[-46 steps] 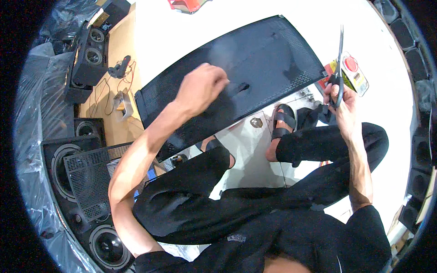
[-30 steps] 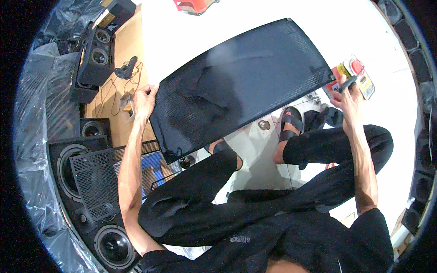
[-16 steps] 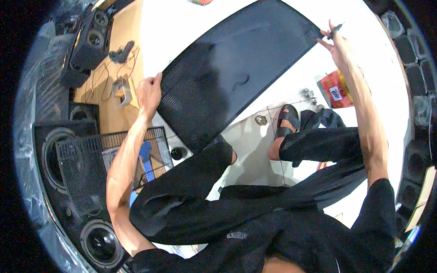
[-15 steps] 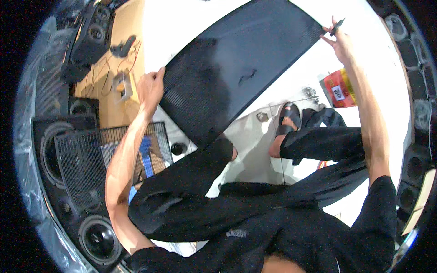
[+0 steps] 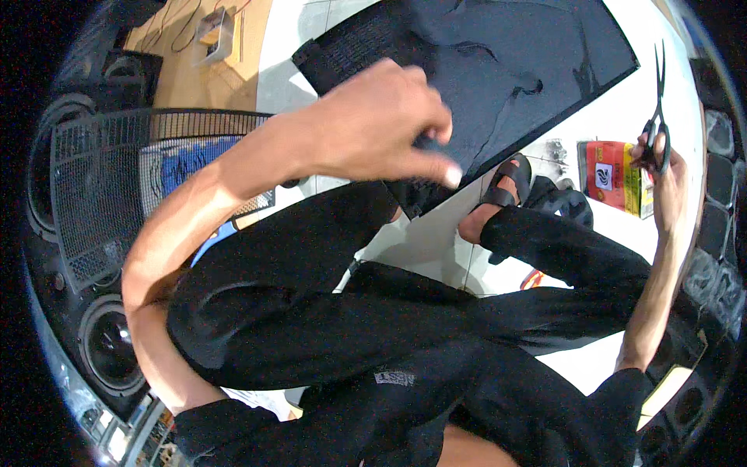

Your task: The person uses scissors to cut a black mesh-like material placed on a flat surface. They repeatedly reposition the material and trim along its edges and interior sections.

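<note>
A large black panel [image 5: 537, 54] lies on the floor ahead of me. Perforated mesh shows at its left part, and wrinkled thin black cloth covers the rest. Above the panel's near left part, my left hand [image 5: 381, 117] hovers with thumb and fingers apart, slightly blurred. I see nothing held in it. Off the panel's right side, my right hand [image 5: 671, 183] grips black scissors [image 5: 659, 117] by the handles. Their blades point away from me and are slightly parted.
Beside the right hand lies a red and yellow packet [image 5: 615, 175]. To my left are a black metal grille [image 5: 97, 187], a speaker [image 5: 113, 342] and a small clear box [image 5: 216, 37] on a wooden board [image 5: 233, 78]. My sandalled foot [image 5: 510, 183] is near the panel's corner.
My left hand has let go of the panel's left edge and swung right, over the panel. My right hand has drawn back nearer, with the scissors now plainly visible. The cloth looks more wrinkled.
</note>
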Tool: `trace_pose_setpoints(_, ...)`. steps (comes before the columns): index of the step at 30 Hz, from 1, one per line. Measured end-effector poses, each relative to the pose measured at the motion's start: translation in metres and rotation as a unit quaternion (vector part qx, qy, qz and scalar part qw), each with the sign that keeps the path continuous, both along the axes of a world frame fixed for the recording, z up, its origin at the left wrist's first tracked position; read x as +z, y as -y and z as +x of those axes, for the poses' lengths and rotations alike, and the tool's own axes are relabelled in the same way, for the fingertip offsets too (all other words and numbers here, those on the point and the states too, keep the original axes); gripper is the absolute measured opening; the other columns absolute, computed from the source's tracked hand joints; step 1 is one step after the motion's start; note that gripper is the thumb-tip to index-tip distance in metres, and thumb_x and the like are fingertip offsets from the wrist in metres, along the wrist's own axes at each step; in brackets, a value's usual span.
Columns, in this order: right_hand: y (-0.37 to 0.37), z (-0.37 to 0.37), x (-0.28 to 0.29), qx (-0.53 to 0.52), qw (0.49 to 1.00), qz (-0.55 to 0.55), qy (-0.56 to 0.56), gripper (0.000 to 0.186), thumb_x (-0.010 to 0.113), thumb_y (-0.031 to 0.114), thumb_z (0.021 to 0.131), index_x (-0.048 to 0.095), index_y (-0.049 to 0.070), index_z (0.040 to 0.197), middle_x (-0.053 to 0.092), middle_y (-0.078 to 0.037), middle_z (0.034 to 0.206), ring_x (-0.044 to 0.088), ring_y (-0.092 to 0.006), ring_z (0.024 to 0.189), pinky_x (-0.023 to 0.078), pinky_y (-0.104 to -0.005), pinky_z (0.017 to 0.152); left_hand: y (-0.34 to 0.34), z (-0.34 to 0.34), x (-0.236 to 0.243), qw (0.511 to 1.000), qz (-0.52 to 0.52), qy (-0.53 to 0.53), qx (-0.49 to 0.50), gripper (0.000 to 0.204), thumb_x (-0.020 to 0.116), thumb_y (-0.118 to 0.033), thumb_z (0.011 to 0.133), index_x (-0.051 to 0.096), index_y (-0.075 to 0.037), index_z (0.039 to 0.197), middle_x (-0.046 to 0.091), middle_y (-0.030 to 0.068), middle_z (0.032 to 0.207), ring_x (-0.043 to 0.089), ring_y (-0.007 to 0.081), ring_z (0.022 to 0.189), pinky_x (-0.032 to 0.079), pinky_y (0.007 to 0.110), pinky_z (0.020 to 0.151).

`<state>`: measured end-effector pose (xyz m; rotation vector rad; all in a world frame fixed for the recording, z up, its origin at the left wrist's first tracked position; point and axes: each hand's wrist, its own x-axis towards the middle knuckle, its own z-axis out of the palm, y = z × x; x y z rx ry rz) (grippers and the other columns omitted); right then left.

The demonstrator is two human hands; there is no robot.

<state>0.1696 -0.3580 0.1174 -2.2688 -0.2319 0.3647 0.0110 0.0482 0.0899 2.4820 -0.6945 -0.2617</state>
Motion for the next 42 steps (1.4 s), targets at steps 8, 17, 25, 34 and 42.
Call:
trace_pose_setpoints(8, -0.015, -0.020, 0.000, 0.063, 0.997, 0.011, -0.036, 0.064, 0.064, 0.059, 0.093, 0.065, -0.003, 0.108, 0.067, -0.006, 0.088, 0.062, -0.0137, 0.085, 0.049, -0.0295, 0.080, 0.017, -0.003, -0.015, 0.984, 0.041, -0.126, -0.119, 0.026, 0.074, -0.036, 0.084, 0.074, -0.010, 0.087, 0.066, 0.0064, 0.084, 0.059, 0.0251, 0.095, 0.041, 0.039, 0.092)
trace_pose_setpoints(17, -0.033, -0.059, 0.017, 0.309, 0.946, -0.050, -0.091, 0.046, 0.075, 0.042, 0.085, 0.062, -0.002, 0.092, 0.061, -0.006, 0.081, 0.060, -0.0173, 0.079, 0.046, -0.0338, 0.073, 0.020, -0.006, -0.022, 0.979, -0.034, -0.188, -0.071, 0.016, 0.068, -0.022, 0.090, 0.069, -0.006, 0.089, 0.066, 0.0083, 0.079, 0.063, 0.0283, 0.083, 0.044, 0.041, 0.087)
trace_pose_setpoints(25, -0.059, -0.094, 0.016, 0.542, 0.829, -0.133, -0.017, 0.029, 0.078, 0.004, 0.065, 0.063, -0.006, 0.088, 0.057, -0.016, 0.073, 0.060, -0.0357, 0.075, 0.046, -0.0451, 0.066, 0.023, -0.012, -0.029, 0.981, -0.052, -0.187, -0.023, 0.017, 0.068, -0.021, 0.091, 0.066, -0.003, 0.090, 0.066, 0.0114, 0.080, 0.064, 0.0314, 0.082, 0.045, 0.041, 0.085)
trace_pose_setpoints(34, -0.071, -0.088, 0.037, 0.576, 0.792, -0.200, -0.022, 0.026, 0.079, 0.010, 0.069, 0.060, -0.003, 0.082, 0.057, -0.014, 0.072, 0.060, -0.0346, 0.076, 0.047, -0.0463, 0.066, 0.023, -0.012, -0.022, 0.958, -0.127, -0.254, 0.042, 0.010, 0.063, -0.012, 0.091, 0.064, -0.003, 0.089, 0.071, 0.0115, 0.078, 0.069, 0.0275, 0.081, 0.046, 0.039, 0.089)
trace_pose_setpoints(42, -0.048, -0.096, 0.027, 0.539, 0.821, -0.182, -0.042, 0.025, 0.079, 0.012, 0.072, 0.059, -0.002, 0.079, 0.057, -0.015, 0.072, 0.059, -0.0360, 0.075, 0.046, -0.0470, 0.065, 0.029, -0.015, -0.014, 0.981, 0.031, -0.189, -0.041, 0.019, 0.074, -0.023, 0.084, 0.070, -0.005, 0.088, 0.069, 0.0071, 0.078, 0.064, 0.0255, 0.083, 0.045, 0.039, 0.088)
